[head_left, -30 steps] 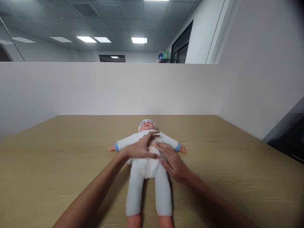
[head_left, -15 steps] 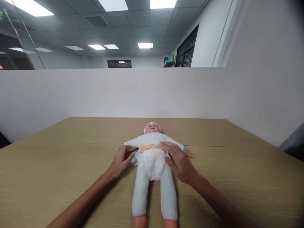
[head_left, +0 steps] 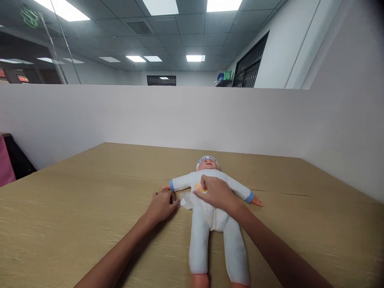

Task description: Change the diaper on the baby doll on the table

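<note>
A baby doll (head_left: 210, 224) in a white suit with blue cuffs and a white cap lies on its back on the wooden table (head_left: 75, 208), arms spread, legs toward me. It wears a white diaper (head_left: 214, 214) with an orange-patterned waistband. My left hand (head_left: 162, 205) is beside the doll's waist on the left, fingers pinched on the diaper's side tab (head_left: 185, 199). My right hand (head_left: 214, 192) lies across the doll's belly, fingers curled and pressing on the waistband.
White partition walls (head_left: 180, 116) close off the back and right of the table. A dark and pink object (head_left: 9, 162) stands past the table's left edge. Ceiling lights and a dark doorway show beyond the partition.
My view has swung left, so the doll sits further right. My right hand has moved from the doll's side onto its belly. My left hand now pinches the diaper tab.
</note>
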`<action>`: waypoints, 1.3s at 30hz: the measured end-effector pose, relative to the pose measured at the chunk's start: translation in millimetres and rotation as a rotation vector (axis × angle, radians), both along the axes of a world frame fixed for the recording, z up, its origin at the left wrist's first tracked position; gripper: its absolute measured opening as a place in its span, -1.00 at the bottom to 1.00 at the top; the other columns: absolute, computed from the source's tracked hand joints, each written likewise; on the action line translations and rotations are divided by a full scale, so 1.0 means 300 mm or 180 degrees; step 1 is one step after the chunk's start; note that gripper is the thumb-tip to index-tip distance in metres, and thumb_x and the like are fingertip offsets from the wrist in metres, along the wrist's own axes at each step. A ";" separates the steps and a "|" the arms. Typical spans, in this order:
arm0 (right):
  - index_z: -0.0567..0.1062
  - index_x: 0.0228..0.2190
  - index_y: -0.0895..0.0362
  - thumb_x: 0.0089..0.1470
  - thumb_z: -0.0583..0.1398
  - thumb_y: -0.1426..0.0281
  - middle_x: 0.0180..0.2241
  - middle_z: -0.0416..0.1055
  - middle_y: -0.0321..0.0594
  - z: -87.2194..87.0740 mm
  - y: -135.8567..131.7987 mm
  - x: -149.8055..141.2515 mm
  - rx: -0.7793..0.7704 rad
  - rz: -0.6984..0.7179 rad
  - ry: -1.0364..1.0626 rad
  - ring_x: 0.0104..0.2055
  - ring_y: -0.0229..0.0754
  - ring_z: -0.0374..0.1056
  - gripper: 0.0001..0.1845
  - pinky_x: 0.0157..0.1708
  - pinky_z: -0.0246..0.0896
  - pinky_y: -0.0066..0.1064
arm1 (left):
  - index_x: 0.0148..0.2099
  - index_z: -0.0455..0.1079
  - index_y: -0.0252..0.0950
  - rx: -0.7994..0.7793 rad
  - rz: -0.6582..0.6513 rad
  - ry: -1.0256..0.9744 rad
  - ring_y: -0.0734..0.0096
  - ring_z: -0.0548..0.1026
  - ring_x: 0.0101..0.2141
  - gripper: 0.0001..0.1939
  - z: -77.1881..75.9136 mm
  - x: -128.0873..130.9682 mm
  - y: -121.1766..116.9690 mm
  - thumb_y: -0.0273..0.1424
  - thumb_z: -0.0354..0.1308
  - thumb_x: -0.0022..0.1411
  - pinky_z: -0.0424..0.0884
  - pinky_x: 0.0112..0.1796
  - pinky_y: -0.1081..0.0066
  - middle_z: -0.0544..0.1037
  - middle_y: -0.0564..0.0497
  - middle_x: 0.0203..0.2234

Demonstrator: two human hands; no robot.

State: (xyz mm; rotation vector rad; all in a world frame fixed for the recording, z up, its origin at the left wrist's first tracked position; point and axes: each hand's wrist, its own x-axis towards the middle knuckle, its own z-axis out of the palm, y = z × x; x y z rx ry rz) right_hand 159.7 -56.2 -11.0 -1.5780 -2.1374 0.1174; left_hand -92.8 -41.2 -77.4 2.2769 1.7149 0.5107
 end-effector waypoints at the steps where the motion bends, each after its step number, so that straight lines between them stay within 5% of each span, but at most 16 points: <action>1: 0.34 -0.35 0.03 0.21 0.38 0.19 -0.36 0.50 -0.31 -0.009 0.007 0.003 0.0108 0.0021 -0.0013 -0.30 -0.08 0.37 -0.66 -0.37 0.00 -0.29 | -0.31 0.35 -0.21 -0.0089 0.0005 -0.0163 -0.01 0.56 -0.18 -0.69 0.000 -0.003 0.004 -0.11 0.12 0.38 0.27 -0.01 0.08 0.64 -0.08 -0.29; 5: 0.45 -0.12 0.05 0.24 0.37 0.17 -0.04 0.54 -0.11 -0.045 0.019 0.027 0.0702 0.0368 -0.0072 0.07 0.14 0.40 -0.69 0.06 0.23 -0.06 | -0.42 0.34 -0.21 -0.0325 -0.0101 -0.0866 0.15 0.48 -0.33 -0.62 -0.009 -0.002 0.020 -0.07 0.12 0.33 0.27 -0.15 0.23 0.54 0.00 -0.45; 8: 0.48 -0.03 0.04 0.30 0.32 0.18 0.04 0.54 -0.09 -0.063 0.030 0.049 0.0535 0.0691 0.0111 0.13 0.14 0.38 -0.70 0.18 0.22 0.04 | -0.44 0.25 -0.21 -0.0408 -0.0229 -0.1264 0.29 0.37 -0.41 -0.52 -0.013 0.011 0.025 0.05 0.04 0.34 0.22 -0.30 0.33 0.41 0.06 -0.51; 14: 0.48 0.04 0.04 0.20 0.38 0.26 0.07 0.51 -0.13 -0.047 0.065 0.080 0.0035 0.0982 0.0859 0.17 0.08 0.36 -0.60 0.23 0.25 0.00 | -0.41 0.18 -0.21 -0.0477 -0.0435 -0.2277 0.37 0.23 -0.38 -0.46 -0.012 0.044 0.026 0.15 0.05 0.33 0.20 -0.28 0.35 0.25 0.11 -0.47; 17: 0.48 0.04 0.02 0.17 0.37 0.33 0.10 0.48 -0.14 -0.020 0.059 0.082 0.0169 0.1066 0.0964 0.22 0.09 0.33 -0.59 0.27 0.22 0.02 | -0.39 0.23 -0.22 -0.0581 -0.0373 -0.2725 0.37 0.22 -0.38 -0.47 -0.022 0.057 0.024 0.14 0.11 0.33 0.17 -0.28 0.35 0.26 0.11 -0.47; 21: 0.51 0.00 0.00 0.29 0.30 0.38 0.09 0.48 -0.13 0.024 0.009 0.060 0.0546 0.1297 0.0482 0.25 0.11 0.30 -0.75 0.31 0.15 0.04 | -0.38 0.28 -0.23 -0.0618 -0.0400 -0.3009 0.38 0.22 -0.39 -0.46 -0.036 0.067 0.025 0.15 0.14 0.32 0.16 -0.30 0.35 0.30 0.11 -0.47; 23: 0.56 -0.10 0.01 0.39 0.25 0.34 -0.05 0.52 -0.16 0.039 -0.011 0.044 0.0531 0.1492 0.0026 0.08 0.05 0.39 -0.91 0.18 0.23 -0.03 | -0.39 0.29 -0.24 -0.0607 -0.0415 -0.3074 0.38 0.23 -0.38 -0.44 -0.040 0.070 0.031 0.16 0.15 0.31 0.16 -0.29 0.35 0.31 0.10 -0.48; 25: 0.60 -0.20 0.05 0.44 0.22 0.31 -0.17 0.53 -0.18 0.041 -0.016 0.025 0.0421 0.1570 -0.0492 -0.07 0.00 0.40 -0.84 0.03 0.24 -0.08 | -0.41 0.27 -0.24 -0.0590 -0.0415 -0.3128 0.39 0.23 -0.38 -0.42 -0.041 0.076 0.044 0.18 0.17 0.29 0.17 -0.28 0.35 0.29 0.10 -0.49; 30: 0.70 -0.22 0.05 0.44 0.23 0.34 -0.23 0.54 -0.18 0.019 -0.002 -0.005 0.0048 0.1381 -0.0928 -0.11 -0.01 0.41 -0.77 -0.06 0.21 -0.14 | -0.39 0.26 -0.24 -0.0613 -0.0493 -0.3264 0.38 0.26 -0.35 -0.38 -0.012 0.107 0.075 0.24 0.19 0.26 0.21 -0.28 0.36 0.31 0.08 -0.44; 35: 0.59 -0.08 0.04 0.40 0.27 0.32 -0.13 0.51 -0.20 -0.004 -0.045 0.029 0.0244 0.0882 0.0051 -0.06 -0.02 0.41 -0.88 -0.03 0.23 -0.20 | -0.39 0.31 -0.27 -0.0651 -0.0726 -0.3117 0.42 0.24 -0.38 -0.38 0.061 0.153 0.081 0.22 0.23 0.28 0.17 -0.30 0.37 0.31 0.11 -0.46; 39: 0.41 -0.27 0.07 0.32 0.29 0.27 -0.28 0.44 -0.24 -0.065 -0.057 0.069 0.0333 0.0223 0.0463 -0.20 -0.04 0.37 -0.81 -0.21 0.18 -0.25 | -0.42 0.27 -0.25 -0.0705 -0.0908 -0.2919 0.45 0.19 -0.42 -0.37 0.100 0.211 0.084 0.22 0.20 0.28 0.11 -0.34 0.36 0.27 0.14 -0.50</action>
